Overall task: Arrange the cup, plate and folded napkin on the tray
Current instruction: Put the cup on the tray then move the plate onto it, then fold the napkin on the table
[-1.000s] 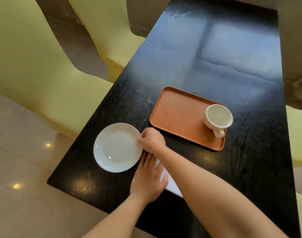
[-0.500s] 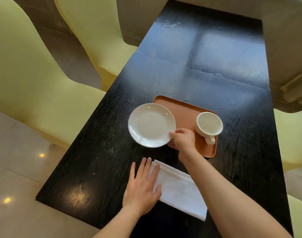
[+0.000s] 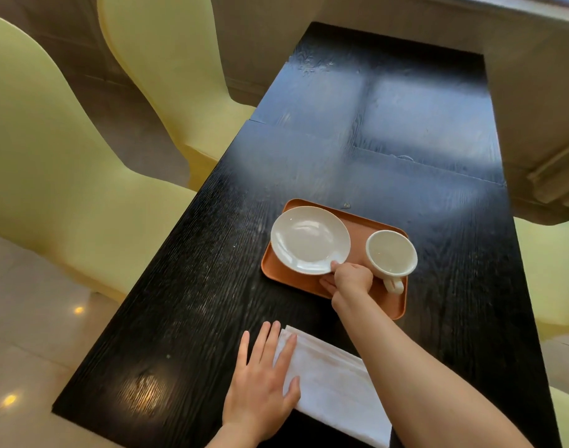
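Observation:
An orange tray [image 3: 278, 271] lies in the middle of the black table [image 3: 186, 286]. A white plate [image 3: 307, 237] sits over the tray's left half, and my right hand [image 3: 351, 279] pinches its near rim. A white cup [image 3: 389, 253] stands on the tray's right half with its handle toward me. Nearer me, a folded white napkin [image 3: 334, 383] lies on the table. My left hand [image 3: 260, 386] rests flat with fingers spread, partly on the napkin's left edge.
Pale yellow chairs [image 3: 60, 163] stand along the left side of the table, and another [image 3: 551, 273] shows at the right. A beige ledge [image 3: 535, 108] runs past the far right. Tiled floor [image 3: 21, 350] lies below left.
My right hand has lifted the plate from the table's near left and carried it right onto the tray's left half. The left hand has stayed on the napkin.

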A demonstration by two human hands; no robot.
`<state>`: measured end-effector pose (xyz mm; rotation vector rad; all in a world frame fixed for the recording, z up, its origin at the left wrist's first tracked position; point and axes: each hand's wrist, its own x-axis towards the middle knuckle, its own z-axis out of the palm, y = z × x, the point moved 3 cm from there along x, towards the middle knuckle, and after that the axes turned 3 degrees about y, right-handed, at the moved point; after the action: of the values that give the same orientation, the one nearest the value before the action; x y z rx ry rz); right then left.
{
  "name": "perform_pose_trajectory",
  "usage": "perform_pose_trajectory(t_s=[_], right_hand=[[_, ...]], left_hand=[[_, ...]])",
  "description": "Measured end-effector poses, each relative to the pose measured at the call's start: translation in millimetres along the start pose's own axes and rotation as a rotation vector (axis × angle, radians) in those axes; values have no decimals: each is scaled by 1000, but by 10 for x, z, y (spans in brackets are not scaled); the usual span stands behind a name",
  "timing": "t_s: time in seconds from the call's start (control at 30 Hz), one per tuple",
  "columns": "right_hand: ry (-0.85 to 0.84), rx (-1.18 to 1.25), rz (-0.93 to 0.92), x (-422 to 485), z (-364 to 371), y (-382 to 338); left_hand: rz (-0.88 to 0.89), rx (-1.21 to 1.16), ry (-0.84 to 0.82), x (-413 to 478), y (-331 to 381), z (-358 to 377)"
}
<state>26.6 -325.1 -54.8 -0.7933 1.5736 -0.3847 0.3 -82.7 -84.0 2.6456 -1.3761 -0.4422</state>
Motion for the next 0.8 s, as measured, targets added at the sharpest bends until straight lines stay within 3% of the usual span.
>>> perform_pose_trajectory(t_s=[0.27,0.43,0.7,0.8], right_hand=[[-25,-49,-11,45,96,-82],[-50,-202,-175,63,-4,-121],[-62,-220,-314,-272,-758,218],[16,-260,-353,-448,-1241,479]], left_hand=[[8,-29,34,21,-14,48],[24,-45,80,17,-18,49],[28,-58,68,15,-11,46],[10,-62,80,0,-1,-25]])
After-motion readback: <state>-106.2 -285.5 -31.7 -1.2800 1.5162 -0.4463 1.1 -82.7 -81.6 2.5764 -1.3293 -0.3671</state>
